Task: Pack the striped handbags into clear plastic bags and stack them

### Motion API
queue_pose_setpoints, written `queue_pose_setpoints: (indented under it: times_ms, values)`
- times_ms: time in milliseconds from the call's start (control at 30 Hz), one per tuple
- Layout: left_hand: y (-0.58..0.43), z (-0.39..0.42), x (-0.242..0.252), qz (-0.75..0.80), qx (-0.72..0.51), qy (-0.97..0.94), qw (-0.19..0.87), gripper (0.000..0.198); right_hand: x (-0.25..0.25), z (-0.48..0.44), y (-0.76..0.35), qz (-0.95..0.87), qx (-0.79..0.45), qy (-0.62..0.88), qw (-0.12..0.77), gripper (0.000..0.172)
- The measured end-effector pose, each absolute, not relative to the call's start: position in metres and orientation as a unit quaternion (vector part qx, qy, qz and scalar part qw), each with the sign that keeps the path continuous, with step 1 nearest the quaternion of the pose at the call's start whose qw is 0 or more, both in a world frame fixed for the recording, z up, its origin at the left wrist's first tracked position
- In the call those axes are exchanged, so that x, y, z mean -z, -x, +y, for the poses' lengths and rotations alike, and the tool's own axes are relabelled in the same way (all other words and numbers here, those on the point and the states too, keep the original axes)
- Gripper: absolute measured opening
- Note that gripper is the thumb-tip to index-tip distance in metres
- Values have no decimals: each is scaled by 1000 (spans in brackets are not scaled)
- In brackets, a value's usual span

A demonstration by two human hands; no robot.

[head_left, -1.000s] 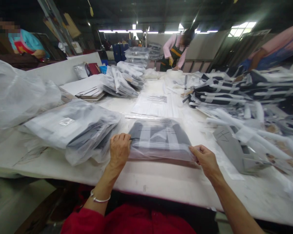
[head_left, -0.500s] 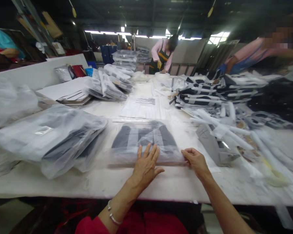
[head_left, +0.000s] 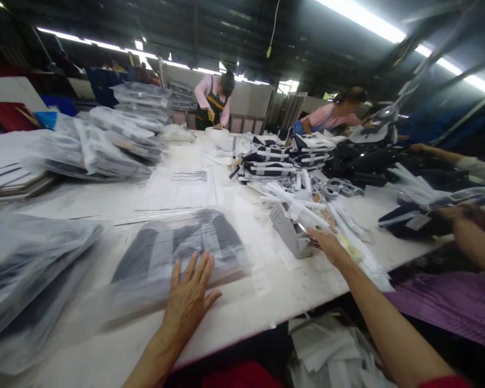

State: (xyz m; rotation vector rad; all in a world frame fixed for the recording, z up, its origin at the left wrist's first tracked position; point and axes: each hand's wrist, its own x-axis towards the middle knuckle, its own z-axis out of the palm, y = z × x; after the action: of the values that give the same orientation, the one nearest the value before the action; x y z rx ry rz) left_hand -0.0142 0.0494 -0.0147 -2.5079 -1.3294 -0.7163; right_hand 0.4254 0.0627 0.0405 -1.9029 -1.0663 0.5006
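A dark padded item with pale bands, inside a clear plastic bag [head_left: 222, 245], lies flat on the table in front of me. My left hand [head_left: 192, 283] rests on the bag's near part, palm down, fingers spread. At the right, my right hand [head_left: 327, 245] is at the near end of a grey box [head_left: 285, 231] that bears a handwritten mark and has a shiny edge. Its fingers look pinched together beside that edge; what they hold, if anything, is hidden. Flat clear bags [head_left: 181, 188] lie just beyond the bagged item.
Bagged items fill the left front [head_left: 32, 258], and a bagged pile [head_left: 105, 140] stands behind. Black-and-white strapped pieces [head_left: 270, 161] are stacked beyond the box, near white strips [head_left: 295, 207]. Co-workers [head_left: 214, 99] work across the table, and another person's arm [head_left: 477, 242] reaches in at right.
My right hand has left the bag's right corner and moved right to the grey box. My left hand stays on the bag. The view has turned to the right.
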Motion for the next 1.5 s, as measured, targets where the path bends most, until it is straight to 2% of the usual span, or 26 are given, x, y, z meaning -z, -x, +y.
queue_pose_setpoints:
  times_ms: [133, 333, 533, 667, 800, 900, 1000, 1100, 1200, 1267, 1400, 1433, 1500]
  values:
    - [14, 49, 16, -450, 246, 851, 113, 55, -38, 75, -426, -398, -248, 747, 472, 35]
    - [16, 49, 17, -450, 222, 857, 121, 58, -38, 46, -424, -369, -199, 739, 527, 33]
    - [14, 45, 12, -474, 200, 853, 93, 61, -16, 21, -416, -356, -243, 768, 473, 32]
    - [15, 43, 12, -485, 192, 849, 82, 75, -10, 15, -422, -375, -235, 804, 397, 29]
    - [15, 42, 12, -485, 186, 851, 75, 80, -43, 18, -387, -495, -227, 782, 303, 27]
    - [15, 40, 11, -484, 182, 853, 73, 82, -91, 40, -315, -702, -237, 643, 195, 28]
    - [15, 40, 9, -484, 183, 853, 64, 82, -128, 77, -232, -842, -215, 488, 81, 17]
    - [16, 39, 9, -486, 181, 853, 57, 81, -131, 117, -165, -913, -104, 389, -70, 12]
    - [15, 40, 12, -484, 178, 855, 50, 82, -110, 146, -126, -924, -23, 331, -188, 8]
    - [15, 40, 15, -483, 177, 856, 48, 83, -96, 155, -116, -922, -11, 320, -216, 4]
    - [13, 41, 20, -489, 183, 851, 57, 83, -88, 155, -116, -927, 27, 310, -208, 5]
    - [13, 41, 21, -490, 186, 850, 62, 82, -88, 154, -118, -928, 46, 315, -195, 11]
    - [13, 43, 23, -489, 194, 848, 70, 80, -89, 154, -122, -923, 85, 338, -162, 37]
